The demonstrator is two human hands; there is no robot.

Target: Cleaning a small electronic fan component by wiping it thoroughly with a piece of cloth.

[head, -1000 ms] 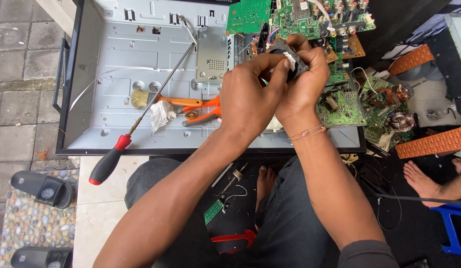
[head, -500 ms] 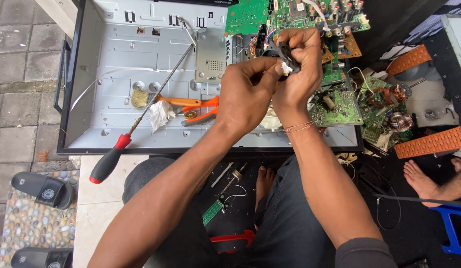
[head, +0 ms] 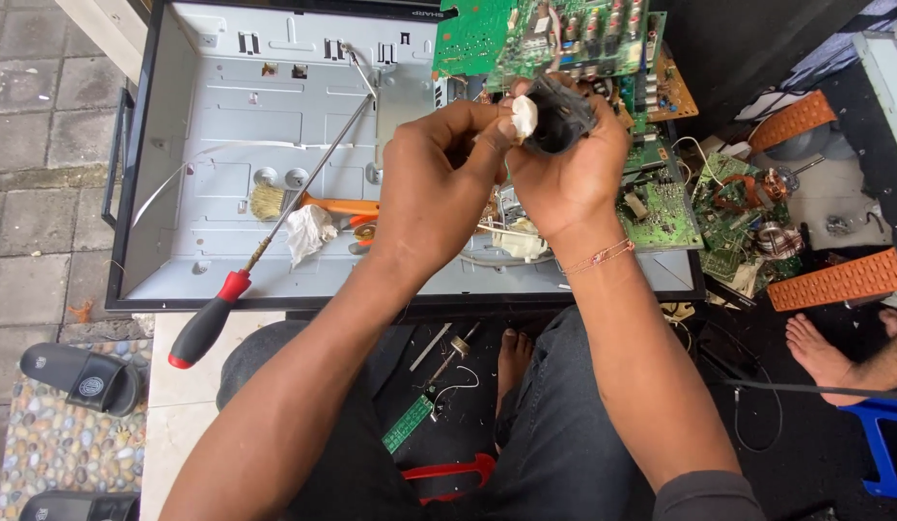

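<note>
My right hand [head: 574,164] grips a small black part [head: 556,118] over the open grey metal chassis [head: 217,125]. My left hand [head: 439,183] presses a small white wad [head: 523,116] against that part with thumb and fingers. Both hands are held together above the green circuit boards [head: 661,207] at the chassis's right side. What lies directly under the hands is hidden.
A long screwdriver with a red and black handle [head: 212,323] leans over the chassis's front edge. An orange-handled brush [head: 318,205] and a crumpled white tissue [head: 308,232] lie inside. Loose boards and orange parts [head: 834,280] sit right, near another person's bare foot [head: 820,347]. Sandals [head: 82,376] lie left.
Both hands have risen slightly toward the far boards, still joined on the black part. The white wad now shows more between my fingers.
</note>
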